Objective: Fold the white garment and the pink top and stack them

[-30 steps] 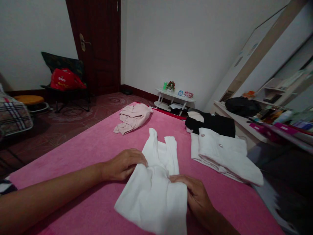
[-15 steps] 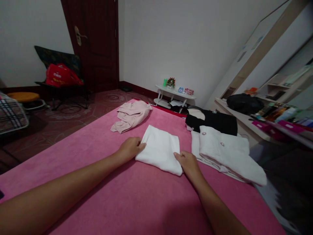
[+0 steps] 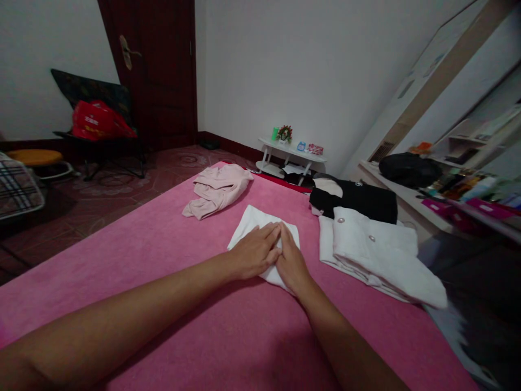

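Note:
A folded white cloth lies in the middle of the pink bedcover. My left hand lies flat on top of it with the fingers stretched out. My right hand lies flat beside it, also on the cloth, and the two hands touch side by side. Neither hand grips anything. The hands hide most of the cloth.
A crumpled pale pink garment lies farther back on the bed. A folded white buttoned garment and a black garment lie to the right. A small white table, a chair with a red bag and a cluttered shelf stand around the bed.
The white cloth was folded from a loose spread into a small rectangle. Both hands moved from its side edges onto its top and now lie flat together.

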The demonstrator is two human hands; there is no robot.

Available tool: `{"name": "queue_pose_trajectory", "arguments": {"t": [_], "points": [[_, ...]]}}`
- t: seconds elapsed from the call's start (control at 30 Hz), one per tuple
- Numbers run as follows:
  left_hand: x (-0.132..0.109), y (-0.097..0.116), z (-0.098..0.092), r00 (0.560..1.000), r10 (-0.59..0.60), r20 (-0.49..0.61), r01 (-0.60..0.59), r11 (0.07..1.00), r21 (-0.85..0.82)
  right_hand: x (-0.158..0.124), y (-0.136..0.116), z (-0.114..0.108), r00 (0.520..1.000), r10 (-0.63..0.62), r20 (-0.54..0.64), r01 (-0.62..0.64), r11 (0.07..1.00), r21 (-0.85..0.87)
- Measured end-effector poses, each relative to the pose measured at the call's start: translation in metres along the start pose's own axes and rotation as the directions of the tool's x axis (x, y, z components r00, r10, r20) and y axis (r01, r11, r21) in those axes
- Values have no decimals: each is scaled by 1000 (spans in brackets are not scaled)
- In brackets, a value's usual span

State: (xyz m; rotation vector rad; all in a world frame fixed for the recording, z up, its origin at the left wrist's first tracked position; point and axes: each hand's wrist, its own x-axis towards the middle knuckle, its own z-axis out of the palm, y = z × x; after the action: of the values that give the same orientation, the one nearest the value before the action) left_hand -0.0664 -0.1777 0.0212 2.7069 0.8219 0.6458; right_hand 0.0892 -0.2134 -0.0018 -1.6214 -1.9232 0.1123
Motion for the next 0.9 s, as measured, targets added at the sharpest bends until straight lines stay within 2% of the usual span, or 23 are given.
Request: {"name": "queue_pose_trajectory", "arguments": {"t": [0.1, 0.23, 0.47, 0.57, 0.63, 0.7, 0.8, 0.9], "points": [[2, -16, 17, 992, -90, 83, 84, 994, 73, 3, 14, 13, 986, 41, 164, -19, 991, -136], [9, -42, 20, 981, -175, 83, 160, 973, 167, 13, 35, 10, 973, 76, 218, -31, 979, -200], [29, -64, 20, 935, -353, 18, 344, 921, 181, 27, 54, 10, 981, 166, 98, -137, 957, -257], [27, -63, 19, 875, -472, -109, 483, 867, 125, 29, 55, 9, 990, 140, 3, -136, 964, -230], [22, -60, 17, 831, -511, -221, 539, 838, 88, 33, 54, 5, 992, 115, -42, -122, 969, -213], [18, -57, 13, 806, -514, -293, 553, 831, 63, 41, 54, 1, 992, 113, -51, -121, 970, -212], [14, -58, 11, 791, -523, -318, 553, 833, 3, 57, 54, -7, 985, 173, -14, -173, 967, -188], [14, -63, 13, 819, -471, -329, 463, 880, -106, 74, 54, -13, 974, 217, 68, -208, 971, -122]]}}
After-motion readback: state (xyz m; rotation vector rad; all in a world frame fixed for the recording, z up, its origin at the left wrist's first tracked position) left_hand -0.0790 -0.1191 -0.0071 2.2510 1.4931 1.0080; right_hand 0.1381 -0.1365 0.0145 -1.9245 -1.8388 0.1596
